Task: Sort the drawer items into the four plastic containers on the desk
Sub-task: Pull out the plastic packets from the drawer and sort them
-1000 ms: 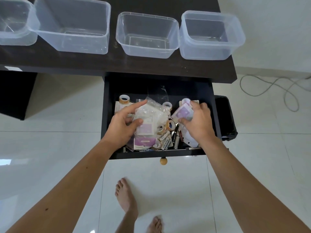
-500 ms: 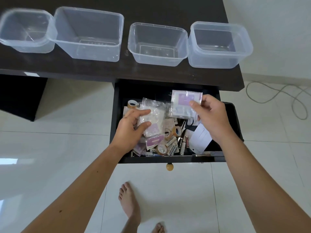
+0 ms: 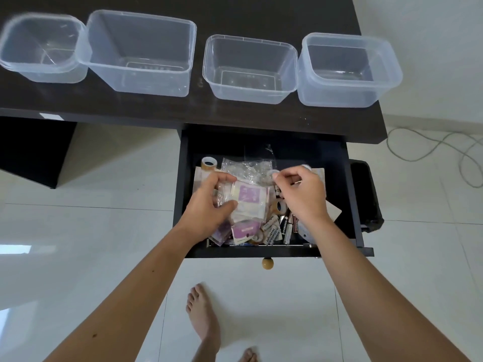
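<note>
Since half a second ago the right hand [image 3: 304, 197] dropped back down into the drawer [image 3: 350, 194]; the white-and-purple packet it was holding up near the back edge isn't in its fingers anymore. Now a purple-printed packet [image 3: 247, 195] sits in the clear bag bundle [image 3: 245, 171] that the left hand [image 3: 209, 205] grips, thumb and fingers curled around the bundle's left side, over the left half of the drawer. Behind it, a tape roll [image 3: 209, 163] stands near the drawer's back left corner. More purple sachets [image 3: 244, 228], small boxes and batteries [image 3: 287, 226] are piled along the front edge. The right hand's fingers are curled with thumb and forefinger pinched close, but I can't tell if anything's actually between them. On the desk [image 3: 156, 108] the four clear containers are lined up along the front edge, left to right: a small square one [image 3: 15, 61], a big deep one [image 3: 104, 71], a shallow one [image 3: 211, 77], another square one [image 3: 386, 82], all with nothing in them yet.
</note>
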Motion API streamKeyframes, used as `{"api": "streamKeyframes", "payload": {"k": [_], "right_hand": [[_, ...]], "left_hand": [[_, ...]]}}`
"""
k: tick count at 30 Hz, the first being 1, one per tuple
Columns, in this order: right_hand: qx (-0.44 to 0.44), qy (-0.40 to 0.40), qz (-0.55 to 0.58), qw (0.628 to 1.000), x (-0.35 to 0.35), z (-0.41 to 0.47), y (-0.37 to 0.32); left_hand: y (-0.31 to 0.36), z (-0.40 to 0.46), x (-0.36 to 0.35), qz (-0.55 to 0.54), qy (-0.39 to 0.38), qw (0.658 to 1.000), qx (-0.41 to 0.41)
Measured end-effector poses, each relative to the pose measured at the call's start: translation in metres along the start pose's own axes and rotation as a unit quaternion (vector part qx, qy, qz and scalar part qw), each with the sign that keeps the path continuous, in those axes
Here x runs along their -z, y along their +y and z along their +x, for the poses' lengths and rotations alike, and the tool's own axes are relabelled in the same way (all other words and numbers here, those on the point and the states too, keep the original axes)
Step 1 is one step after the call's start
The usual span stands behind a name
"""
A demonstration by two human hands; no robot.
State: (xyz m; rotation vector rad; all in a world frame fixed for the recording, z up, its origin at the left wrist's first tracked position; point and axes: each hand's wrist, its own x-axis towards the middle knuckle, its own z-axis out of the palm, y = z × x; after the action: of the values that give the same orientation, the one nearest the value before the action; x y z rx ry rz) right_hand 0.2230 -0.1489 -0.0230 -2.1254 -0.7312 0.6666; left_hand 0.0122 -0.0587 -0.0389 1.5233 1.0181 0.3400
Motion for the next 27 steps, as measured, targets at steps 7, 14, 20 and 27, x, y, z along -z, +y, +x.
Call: {"api": "streamKeyframes", "payload": {"k": [7,14,20,27], "right_hand": [[-0.031,-0.045,-0.049,0.997,-0.016,0.015,0.002],[-0.026,-0.003,0.077,0.997,0.015,0.009,0.001],[-0.007,0.047,0.172,0.984,0.047,0.005,-0.001],[0.038,-0.086,0.1,0.991,0.016,-0.011,-0.012]], "left_hand": [[0.005,0.001,-0.003,0.053,0.022,0.998,0.036],[0.002,0.003,-0.002,0.046,0.04,0.998,0.013],[0.009,0.002,-0.003,0.063,0.075,0.995,0.019],[0.012,-0.004,-0.001,-0.002,0.021,1.0,-0.014]]}}
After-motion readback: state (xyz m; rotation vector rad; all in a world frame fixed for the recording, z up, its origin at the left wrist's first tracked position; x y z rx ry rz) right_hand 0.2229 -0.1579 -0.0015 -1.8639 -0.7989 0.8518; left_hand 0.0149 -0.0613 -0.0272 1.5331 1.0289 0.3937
